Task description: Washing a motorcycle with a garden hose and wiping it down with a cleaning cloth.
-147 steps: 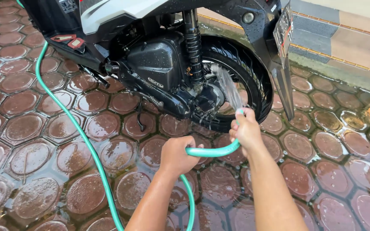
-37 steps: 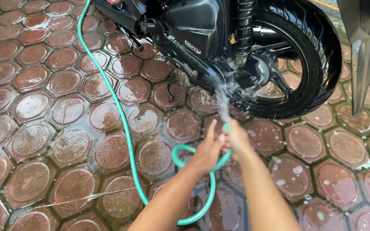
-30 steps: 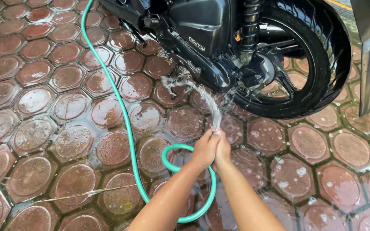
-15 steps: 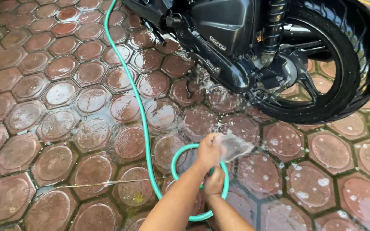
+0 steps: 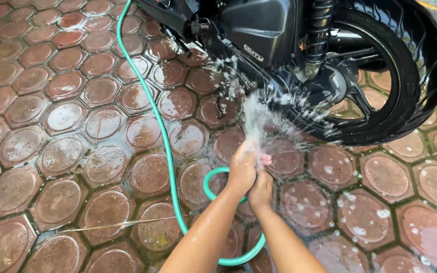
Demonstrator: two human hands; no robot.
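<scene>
My left hand [image 5: 242, 169] grips the end of a green garden hose [image 5: 164, 132], fingers pinching the nozzle end so water fans upward. Just below and behind it, my right hand [image 5: 261, 191] also holds the hose. The spray [image 5: 257, 114] hits the underside of a black scooter's engine case [image 5: 259, 28] and splashes near the rear wheel [image 5: 395, 76]. The hose loops beneath my arms and runs away to the upper left across the wet paving.
Wet reddish hexagonal paving stones [image 5: 61, 151] cover the ground. The scooter's shock absorber [image 5: 315, 30] and side stand [image 5: 220, 103] sit above my hands. A thin stick or straw [image 5: 122, 222] lies on the stones at the lower left.
Both hands rose slightly and came together on the hose end. The spray, which shot sideways to the right half a second ago, now goes up at the scooter's underside.
</scene>
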